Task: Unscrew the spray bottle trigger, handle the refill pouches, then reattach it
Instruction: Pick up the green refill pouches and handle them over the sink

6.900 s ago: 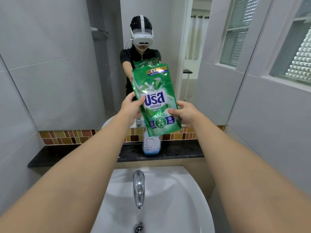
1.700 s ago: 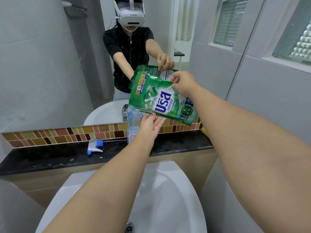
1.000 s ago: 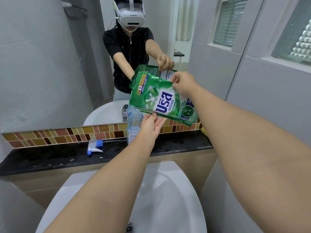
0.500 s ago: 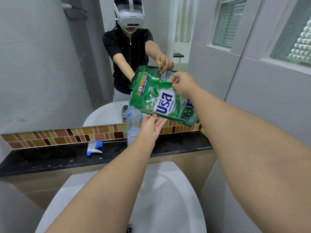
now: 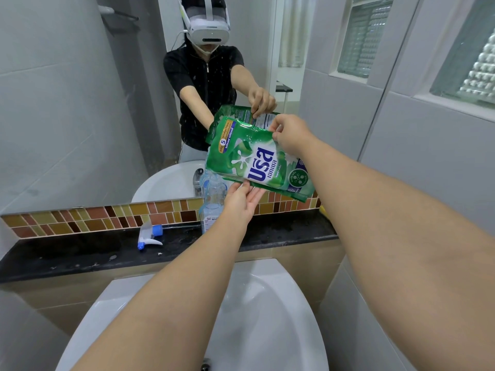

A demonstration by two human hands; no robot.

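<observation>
On the far left of the black ledge (image 5: 67,253) the spray trigger (image 5: 149,236) lies on its side (white body, blue collar and nozzle tip), well apart from everything else. Further right, the clear spray bottle (image 5: 211,202) stands upright on the ledge against the mosaic tile strip (image 5: 93,218), its neck bare. Just beside it, the left hand (image 5: 242,203) is raised palm-up with fingers loosely spread, touching the lower edge of the green refill pouch (image 5: 254,162). The pouch is held tilted above the bottle's mouth, its lower left corner nearest the neck. The right hand (image 5: 290,136) pinches the pouch's upper edge between thumb and fingers. Below, the white basin (image 5: 267,317) fills the foreground.
</observation>
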